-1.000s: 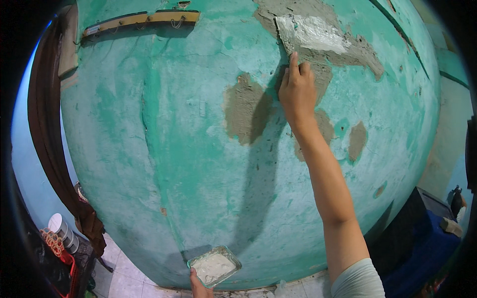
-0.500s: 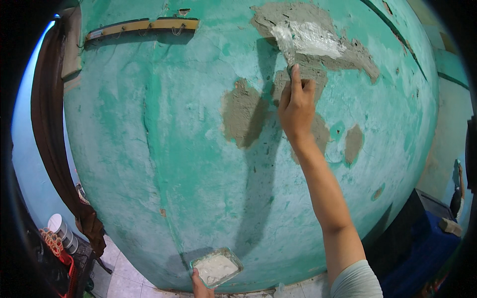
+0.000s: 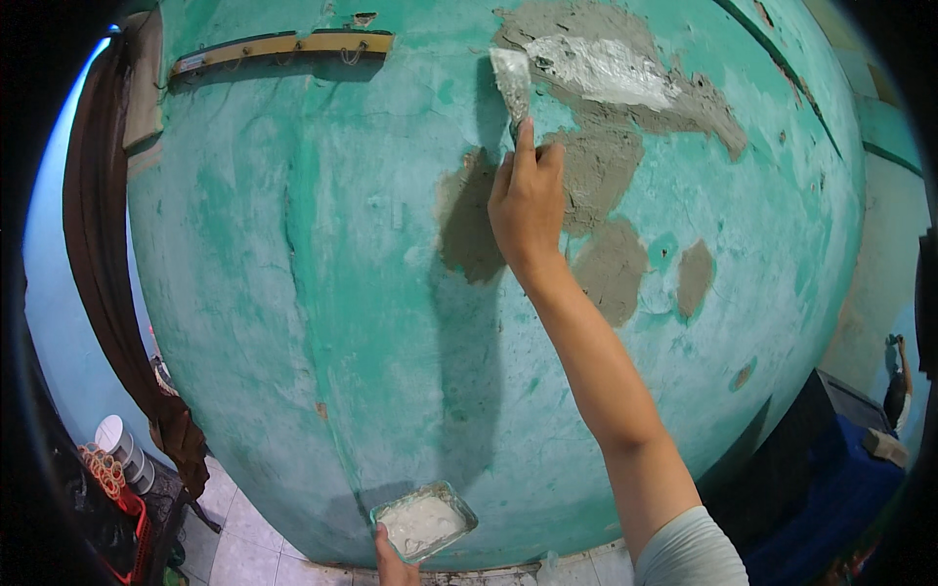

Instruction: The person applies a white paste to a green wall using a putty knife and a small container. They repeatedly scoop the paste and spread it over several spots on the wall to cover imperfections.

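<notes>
My right hand (image 3: pixel 528 195) is closed on a putty knife (image 3: pixel 513 88), its pale, smeared blade raised at the left end of a white-coated strip (image 3: pixel 606 68) within a grey plaster patch (image 3: pixel 650 117). Other grey patches (image 3: pixel 611 269) mark the turquoise wall (image 3: pixel 371 244), and my arm's shadow falls down it. My left hand (image 3: pixel 391 557) grips a rectangular clear tray (image 3: pixel 424 523) of white paste low in the view.
A hook rail (image 3: pixel 278 54) is fixed high left. A brown curtain (image 3: pixel 98 244) hangs beside white buckets (image 3: pixel 119 444) at left. A blue-draped object (image 3: pixel 845 488) stands right, with another person's arm (image 3: pixel 904 361) against the far wall behind it.
My right hand and knife have moved left along the plaster patch, first dipping a little lower. The tray barely moved. The other person's arm has risen, then lowered slightly, at the far right.
</notes>
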A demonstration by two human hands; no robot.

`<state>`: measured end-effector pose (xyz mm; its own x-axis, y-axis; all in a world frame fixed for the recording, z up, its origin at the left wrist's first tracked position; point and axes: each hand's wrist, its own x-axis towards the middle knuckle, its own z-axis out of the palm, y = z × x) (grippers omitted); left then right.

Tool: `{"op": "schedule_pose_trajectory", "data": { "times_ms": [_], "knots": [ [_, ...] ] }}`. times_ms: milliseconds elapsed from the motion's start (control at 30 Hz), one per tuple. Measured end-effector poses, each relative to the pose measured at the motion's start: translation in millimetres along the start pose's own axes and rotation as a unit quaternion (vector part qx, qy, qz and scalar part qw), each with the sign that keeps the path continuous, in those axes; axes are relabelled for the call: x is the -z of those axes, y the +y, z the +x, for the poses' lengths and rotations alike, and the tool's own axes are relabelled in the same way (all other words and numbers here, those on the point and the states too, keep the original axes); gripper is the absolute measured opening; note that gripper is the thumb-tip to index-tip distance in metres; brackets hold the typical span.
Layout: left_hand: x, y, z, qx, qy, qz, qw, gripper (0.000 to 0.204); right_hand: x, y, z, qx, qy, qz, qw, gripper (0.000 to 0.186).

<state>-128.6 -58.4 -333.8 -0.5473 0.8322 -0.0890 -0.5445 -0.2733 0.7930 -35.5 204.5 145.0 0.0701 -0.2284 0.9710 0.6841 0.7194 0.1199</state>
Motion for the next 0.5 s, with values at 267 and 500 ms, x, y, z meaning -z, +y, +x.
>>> {"op": "schedule_pose_trajectory", "data": {
  "times_ms": [267,500],
  "knots": [
    [17.9,2.3,14.0,0.042,-0.07,-0.143,0.986,0.061,6.8,34.6,49.2,-0.009,0.053,-0.066,0.996,0.053],
    [18.7,6.2,14.2,0.07,-0.024,-0.1,0.992,0.068,4.2,7.4,6.9,-0.041,0.005,-0.032,0.999,0.05]
  ]
}}
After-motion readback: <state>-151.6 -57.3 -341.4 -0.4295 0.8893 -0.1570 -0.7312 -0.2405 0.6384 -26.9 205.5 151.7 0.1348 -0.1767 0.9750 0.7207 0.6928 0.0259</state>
